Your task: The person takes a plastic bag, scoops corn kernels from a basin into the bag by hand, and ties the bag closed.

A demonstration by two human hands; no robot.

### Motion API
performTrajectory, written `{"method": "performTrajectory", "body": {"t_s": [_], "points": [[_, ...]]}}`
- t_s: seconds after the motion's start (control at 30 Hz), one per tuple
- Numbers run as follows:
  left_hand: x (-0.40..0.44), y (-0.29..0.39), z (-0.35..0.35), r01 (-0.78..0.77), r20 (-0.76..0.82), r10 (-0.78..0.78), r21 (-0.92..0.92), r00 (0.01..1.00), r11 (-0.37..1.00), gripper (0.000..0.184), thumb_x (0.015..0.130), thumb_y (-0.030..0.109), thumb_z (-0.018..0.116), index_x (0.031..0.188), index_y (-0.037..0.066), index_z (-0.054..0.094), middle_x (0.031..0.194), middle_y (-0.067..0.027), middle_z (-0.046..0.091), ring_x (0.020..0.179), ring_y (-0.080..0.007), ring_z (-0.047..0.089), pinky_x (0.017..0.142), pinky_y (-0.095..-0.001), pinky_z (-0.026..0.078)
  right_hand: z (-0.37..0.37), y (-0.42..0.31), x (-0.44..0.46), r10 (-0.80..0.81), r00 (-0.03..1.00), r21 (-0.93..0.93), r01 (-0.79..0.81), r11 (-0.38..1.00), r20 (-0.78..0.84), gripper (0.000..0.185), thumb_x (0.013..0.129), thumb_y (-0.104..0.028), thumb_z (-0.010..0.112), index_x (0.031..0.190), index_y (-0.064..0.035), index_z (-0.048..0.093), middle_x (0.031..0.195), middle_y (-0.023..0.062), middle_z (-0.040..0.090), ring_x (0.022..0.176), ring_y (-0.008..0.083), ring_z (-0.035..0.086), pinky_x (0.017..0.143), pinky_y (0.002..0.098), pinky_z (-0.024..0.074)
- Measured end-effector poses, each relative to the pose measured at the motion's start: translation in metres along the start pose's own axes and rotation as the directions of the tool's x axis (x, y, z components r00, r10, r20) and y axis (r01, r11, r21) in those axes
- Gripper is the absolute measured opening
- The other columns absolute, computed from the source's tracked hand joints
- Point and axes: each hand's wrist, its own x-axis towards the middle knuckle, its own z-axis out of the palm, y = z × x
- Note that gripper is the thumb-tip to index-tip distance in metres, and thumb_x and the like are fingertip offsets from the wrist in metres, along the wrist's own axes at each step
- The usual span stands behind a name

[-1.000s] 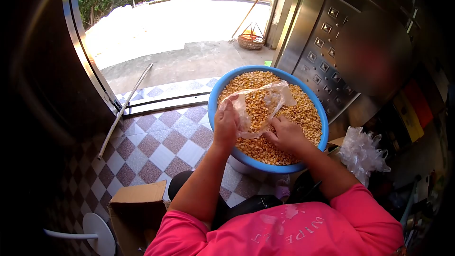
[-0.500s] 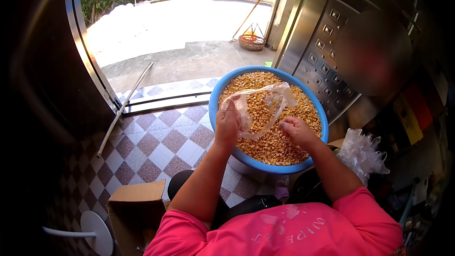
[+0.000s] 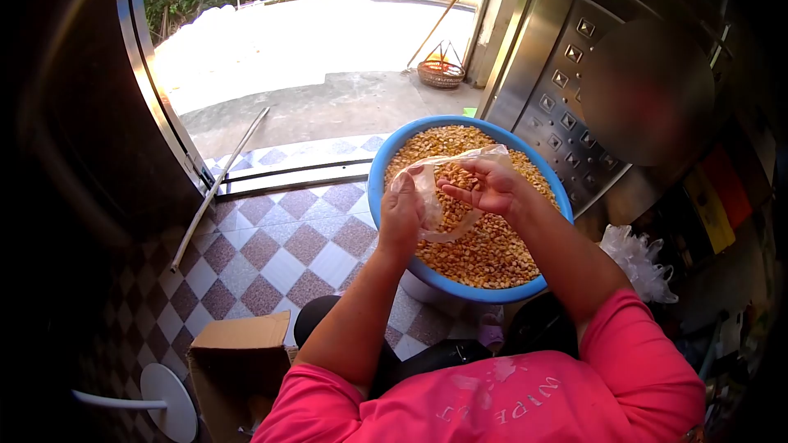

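Observation:
A round blue basin [image 3: 376, 189] full of yellow corn kernels [image 3: 484, 258] stands in front of me. Over the kernels, my left hand [image 3: 400, 212] grips the left side of a clear plastic bag [image 3: 447, 235], whose mouth hangs open in a loop. My right hand [image 3: 486, 189] is at the right side of the bag's mouth, palm partly up, its fingers apart and pointing left. Nothing shows in its palm. Whether its fingertips touch the plastic is hard to tell.
Crumpled clear bags [image 3: 636, 262] lie right of the basin. At lower left are an open cardboard box [image 3: 242, 332] and a white round object [image 3: 168, 402]. A pole [image 3: 217, 189] crosses the door sill. Outside stands a wicker basket [image 3: 441, 74]; a metal door [image 3: 554, 98] is at right.
My right hand has moved from low over the kernels up and left to the bag's mouth, and its fingers have spread. My left hand still holds the bag.

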Motion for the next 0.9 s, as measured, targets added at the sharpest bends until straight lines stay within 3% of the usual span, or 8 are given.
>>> {"method": "performTrajectory", "body": {"t_s": [0.13,0.37,0.43,0.5,0.63,0.7,0.83,0.9], "points": [[0.001,0.001,0.003,-0.007,-0.014,0.007,-0.035,1.000,0.999,0.037,0.099,0.030,0.034,0.116,0.002,0.050,0.056,0.0075,0.031,0.047,-0.0019,0.027,0.042,-0.0185,0.025,-0.003,0.001,0.011,0.022,0.996,-0.050,-0.018,0.999,0.089,0.019,0.089,-0.003,0.048,0.106,0.0053,0.046,0.105,0.0176,0.052,0.098,0.0352,0.057,0.085,0.0457,0.0525],[0.001,-0.002,-0.001,-0.023,-0.020,0.024,0.029,1.000,0.999,0.036,0.098,0.030,0.035,0.116,0.002,0.051,0.056,0.0079,0.030,0.047,-0.0019,0.026,0.043,-0.0186,0.024,-0.024,-0.010,0.022,-0.231,0.973,-0.244,0.224,0.944,-0.004,0.020,0.085,-0.003,0.052,0.105,0.0003,0.050,0.102,0.0115,0.052,0.092,0.0229,0.054,0.075,0.0371,0.0512],[0.001,-0.001,-0.004,-0.033,0.021,0.033,0.006,0.999,0.999,0.034,0.099,0.027,0.035,0.113,0.000,0.051,0.061,0.0058,0.041,0.050,-0.0014,0.033,0.045,-0.0183,0.029,-0.025,-0.011,0.018,-0.246,0.969,-0.288,0.237,0.928,0.005,0.023,0.085,-0.003,0.052,0.108,-0.0017,0.051,0.100,0.0085,0.052,0.093,0.0184,0.052,0.072,0.0345,0.0501],[-0.001,0.002,0.002,-0.031,-0.007,0.031,-0.008,1.000,0.999,0.034,0.099,0.027,0.035,0.113,0.000,0.051,0.061,0.0062,0.040,0.050,-0.0014,0.033,0.044,-0.0184,0.029,-0.021,-0.012,0.008,-0.286,0.958,-0.556,0.232,0.798,-0.011,0.029,0.086,-0.006,0.054,0.114,-0.0030,0.053,0.106,0.0074,0.054,0.094,0.0162,0.052,0.072,0.0317,0.0492],[-0.001,0.002,0.002,-0.028,-0.018,0.027,-0.011,0.999,1.000,0.035,0.099,0.027,0.035,0.114,0.000,0.051,0.059,0.0071,0.037,0.049,-0.0015,0.031,0.044,-0.0187,0.028,-0.030,-0.006,0.004,-0.338,0.935,-0.708,0.314,0.632,0.112,0.032,0.085,-0.008,0.055,0.117,-0.0030,0.054,0.103,0.0063,0.056,0.089,0.0141,0.054,0.069,0.0287,0.0488],[0.001,-0.002,-0.002,-0.035,-0.007,0.035,0.003,0.999,0.999,0.035,0.099,0.027,0.035,0.114,0.000,0.051,0.058,0.0073,0.037,0.049,-0.0015,0.031,0.044,-0.0188,0.027,-0.036,-0.004,-0.006,-0.477,0.836,-0.779,0.483,0.400,0.273,0.022,0.085,-0.009,0.056,0.105,-0.0015,0.059,0.091,0.0039,0.060,0.078,0.0128,0.057,0.065,0.0262,0.0488],[0.002,-0.003,-0.006,-0.040,0.012,0.040,0.038,0.999,0.998,0.035,0.099,0.027,0.035,0.114,0.000,0.050,0.057,0.0074,0.035,0.048,-0.0017,0.030,0.043,-0.0188,0.027,-0.040,-0.005,-0.049,-0.345,0.917,-0.828,0.347,0.441,0.201,0.015,0.085,-0.008,0.055,0.097,-0.0009,0.060,0.080,0.0027,0.061,0.069,0.0103,0.057,0.062,0.0247,0.0476],[0.000,-0.001,-0.003,-0.035,0.004,0.035,0.029,0.999,0.999,0.035,0.099,0.027,0.035,0.114,0.000,0.051,0.057,0.0074,0.034,0.048,-0.0018,0.030,0.043,-0.0189,0.026,-0.058,0.002,-0.061,-0.349,0.897,-0.939,0.327,0.110,0.272,0.014,0.085,-0.012,0.056,0.092,-0.0003,0.059,0.075,0.0062,0.062,0.067,0.0141,0.059,0.062,0.0285,0.0474]]}}
